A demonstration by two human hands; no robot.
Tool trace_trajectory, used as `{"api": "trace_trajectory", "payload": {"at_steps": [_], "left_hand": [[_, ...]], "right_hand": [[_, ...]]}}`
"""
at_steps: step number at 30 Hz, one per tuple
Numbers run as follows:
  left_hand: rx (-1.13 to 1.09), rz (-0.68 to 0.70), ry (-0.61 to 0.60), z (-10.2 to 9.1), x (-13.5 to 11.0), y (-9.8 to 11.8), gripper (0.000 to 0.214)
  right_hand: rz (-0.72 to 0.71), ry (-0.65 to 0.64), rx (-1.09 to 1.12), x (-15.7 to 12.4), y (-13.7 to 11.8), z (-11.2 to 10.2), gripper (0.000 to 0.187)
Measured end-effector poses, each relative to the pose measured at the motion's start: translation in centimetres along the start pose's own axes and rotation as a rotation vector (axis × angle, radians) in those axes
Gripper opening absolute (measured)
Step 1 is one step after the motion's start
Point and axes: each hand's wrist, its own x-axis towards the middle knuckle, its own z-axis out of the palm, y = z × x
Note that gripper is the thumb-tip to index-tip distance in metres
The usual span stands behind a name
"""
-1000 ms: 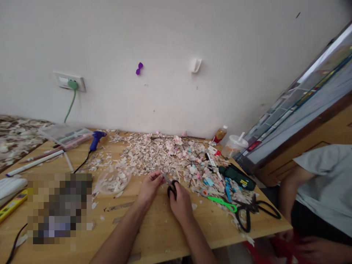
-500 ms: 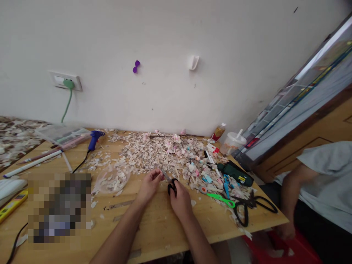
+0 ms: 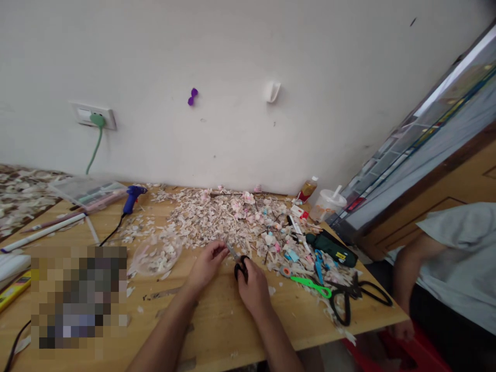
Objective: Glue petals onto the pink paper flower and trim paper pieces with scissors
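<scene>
The fingertips of the left hand are drawn together in a pinch, just beside the tip of a small pair of black-handled scissors; whether a sliver of material sits between them is too small to tell. The right hand grasps those scissors by their handles, its fingers curled about the loops, the blades pointing toward the left fingertips above the front edge of a heap of pale scraps. How far the blades are parted cannot be made out. Fine trimming seems to be in hand, and judging by how things lie, much cutting is already done: the scraps spread thickly over the wooden table, more lie in a clear bowl to the left, and pink-and-white blossoms lie along dark stems at the back. The present piece looks unfinished; how many remain cannot be counted among the litter. Farther out, green-handled scissors, blue-handled scissors and large black scissors lie unused on the right, near a dark green pouch. A blue glue gun rests at the far left, apart from both hands. Beyond the table's right end sits another person in a grey sleeve.
</scene>
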Motion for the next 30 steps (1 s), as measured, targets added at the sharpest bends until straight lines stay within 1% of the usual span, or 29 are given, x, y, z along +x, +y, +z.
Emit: {"api": "trace_trajectory", "payload": {"at_steps": [1,3,7,9,11,13,16,19,21,23,27,30], "left_hand": [[-0.011,-0.008,0.0,0.1,0.0,0.0,0.022],[-0.135,-0.056,-0.002,0.4,-0.2,-0.1,0.024],[-0.584,-0.228,0.042,1.4,-0.6,-0.4,0.026],[-0.715,-0.28,0.071,1.6,-0.7,-0.5,0.028],[-0.726,-0.281,0.087,1.5,-0.7,-0.6,0.028],[-0.651,-0.249,0.083,1.2,-0.4,-0.8,0.025],[-0.46,-0.189,0.045,0.4,0.0,-0.7,0.019],[-0.26,-0.126,0.005,-0.1,0.2,-0.3,0.018],[-0.218,-0.114,-0.013,-0.1,0.2,-0.1,0.019],[-0.294,-0.146,-0.014,0.4,0.0,-0.2,0.02],[-0.612,-0.274,0.014,1.5,-0.6,-0.9,0.022],[-0.712,-0.305,0.032,1.8,-0.8,-1.3,0.023]], "right_hand": [[0.0,0.006,0.0,0.0,0.0,0.0,0.029],[-0.001,0.026,0.002,0.0,0.1,0.1,0.029],[0.003,0.056,0.004,0.0,0.3,0.3,0.028],[0.001,0.047,-0.001,0.0,0.3,0.4,0.027],[-0.004,0.039,-0.013,0.0,0.2,0.3,0.027],[-0.009,0.031,-0.027,0.0,0.1,0.2,0.028],[-0.01,0.008,-0.043,0.0,-0.1,0.0,0.028],[-0.002,-0.011,-0.048,0.0,-0.1,-0.1,0.027],[-0.001,-0.008,-0.051,0.0,0.0,-0.1,0.026],[-0.002,0.007,-0.046,0.0,0.1,0.0,0.027],[-0.002,0.028,-0.018,0.0,0.2,0.1,0.028],[-0.008,0.03,-0.009,0.1,0.1,0.2,0.027]]}}
